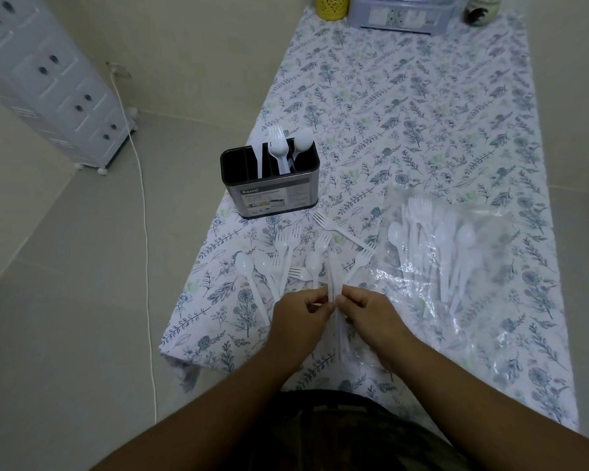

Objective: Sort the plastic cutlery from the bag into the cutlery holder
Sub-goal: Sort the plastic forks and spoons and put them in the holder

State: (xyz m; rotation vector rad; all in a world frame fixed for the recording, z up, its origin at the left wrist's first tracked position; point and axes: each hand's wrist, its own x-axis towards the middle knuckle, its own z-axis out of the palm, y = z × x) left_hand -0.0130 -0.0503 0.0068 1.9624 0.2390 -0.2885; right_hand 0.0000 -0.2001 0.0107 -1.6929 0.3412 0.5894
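The tabletop [422, 107] carries the cutlery holder [272, 195] at its near left, ahead and slightly left of both hands, already holding knives, forks and a spoon. The bag [456, 253] lies right of the hands, cutlery showing inside. Loose forks and spoons [279, 263] lie between holder and hands. Left hand [300, 321] and right hand [371, 317] meet, fingers curled, pinching a bunch of knives [335, 283] whose long axis runs away from the person toward the holder, roughly equally near both hands.

Domestic room, indicated by a floral tablecloth [422, 113] on the table, a tiled floor [65, 317], and a white plastic drawer cabinet [48, 79] at upper left.
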